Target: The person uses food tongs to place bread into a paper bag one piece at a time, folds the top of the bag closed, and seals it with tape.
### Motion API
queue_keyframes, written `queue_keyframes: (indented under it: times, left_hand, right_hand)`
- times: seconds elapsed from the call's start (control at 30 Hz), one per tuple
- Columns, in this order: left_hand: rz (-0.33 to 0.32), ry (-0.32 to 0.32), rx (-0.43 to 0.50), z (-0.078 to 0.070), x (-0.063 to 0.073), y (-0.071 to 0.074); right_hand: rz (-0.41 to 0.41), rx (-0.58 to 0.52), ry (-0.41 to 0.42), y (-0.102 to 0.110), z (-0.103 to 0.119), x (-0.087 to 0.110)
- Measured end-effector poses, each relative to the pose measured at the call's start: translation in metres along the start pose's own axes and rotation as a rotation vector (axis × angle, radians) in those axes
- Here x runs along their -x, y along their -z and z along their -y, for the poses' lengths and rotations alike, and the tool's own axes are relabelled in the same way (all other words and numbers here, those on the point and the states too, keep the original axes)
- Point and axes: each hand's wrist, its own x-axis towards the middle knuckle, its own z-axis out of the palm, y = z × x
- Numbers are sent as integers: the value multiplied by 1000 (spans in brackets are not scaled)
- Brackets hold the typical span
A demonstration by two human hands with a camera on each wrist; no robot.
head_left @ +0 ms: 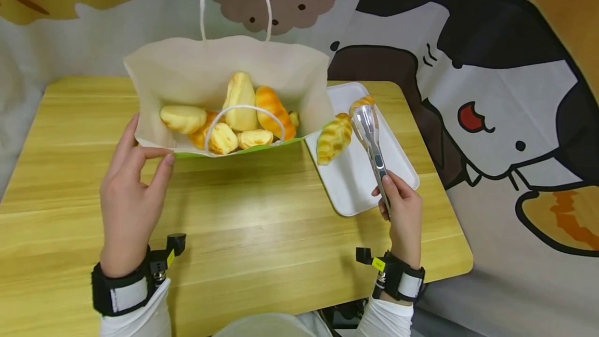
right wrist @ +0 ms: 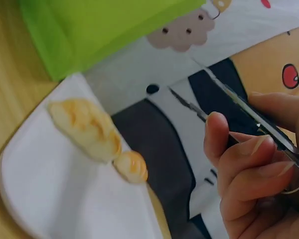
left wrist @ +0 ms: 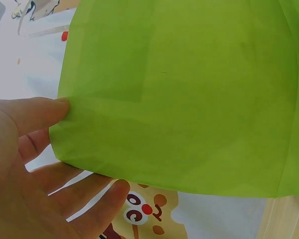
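A paper bag [head_left: 224, 59], white inside and green outside, stands with its mouth spread. My left hand [head_left: 133, 191] pinches its left front corner, thumb on the green face [left wrist: 189, 109] in the left wrist view. Several toy-like bread pieces lie inside, among them a tall pale roll [head_left: 241, 100] and an orange ridged bread [head_left: 273, 111]. My right hand [head_left: 404, 212] holds metal tongs [head_left: 373, 147] over a white tray [head_left: 348, 191]. In the right wrist view the tongs' arms are apart with nothing between them. On the tray lie a braided bread [right wrist: 84, 127] and a smaller bread [right wrist: 131, 166].
White cord handles [head_left: 204, 4] rise from the bag's back and loop over its front rim. The wooden table [head_left: 243, 233] ends near my body and right of the tray. Behind it hangs a cartoon-printed cloth [head_left: 496, 98]. Each wrist wears a strapped camera [head_left: 175, 243].
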Motion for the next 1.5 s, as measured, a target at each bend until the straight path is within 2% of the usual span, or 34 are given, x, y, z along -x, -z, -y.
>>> queue_keyframes:
  times: [0.3, 0.43, 0.7, 1.0, 1.27, 1.5]
  left_hand:
    - [-1, -1, -2, -1, 2, -2]
    - [-6, -6, -4, -1, 1, -3]
    - [-20, -1, -4, -2, 1, -2]
    - [-29, -1, 5, -1, 0, -4]
    - [-37, -14, 7, 0, 0, -3]
    - [-18, -31, -6, 0, -1, -3]
  right_hand:
    - [-21, 326, -78, 7, -28, -13]
    - [-33, 403, -92, 7, -39, -18]
    - [-35, 426, -108, 3, -49, -24]
    - [1, 411, -143, -3, -56, -28]
    - [33, 338, -173, -12, -58, -37]
    - [62, 386, -178, -19, -60, -41]
